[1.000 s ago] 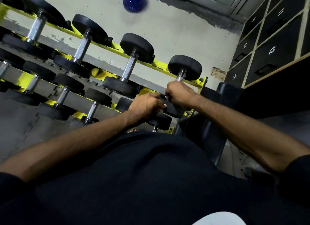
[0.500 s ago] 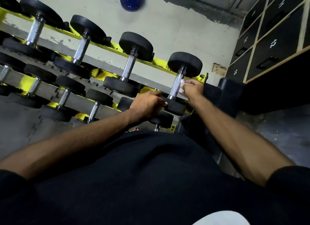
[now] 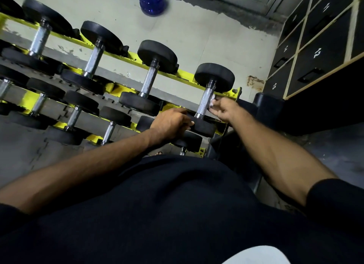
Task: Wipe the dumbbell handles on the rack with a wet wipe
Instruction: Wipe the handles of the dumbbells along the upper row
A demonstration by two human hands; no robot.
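Note:
Black dumbbells with chrome handles lie in rows on a yellow rack (image 3: 183,75). The rightmost dumbbell of the top row (image 3: 205,101) has its handle bare. My right hand (image 3: 224,108) pinches a small white wet wipe (image 3: 212,102) just to the right of that handle, touching or almost touching it. My left hand (image 3: 169,124) rests with curled fingers on the near black head (image 3: 204,127) of the same dumbbell. My dark shirt hides the rack's lowest part.
Black numbered lockers (image 3: 315,53) fill the right side, with a dark padded bench (image 3: 269,108) below them. A blue water jug (image 3: 151,1) stands on the pale floor beyond the rack. Grey foam mats (image 3: 17,151) lie at the left.
My right hand has come off the handle it was wrapped round and now sits beside it with the wipe. The left hand has stayed on the dumbbell head.

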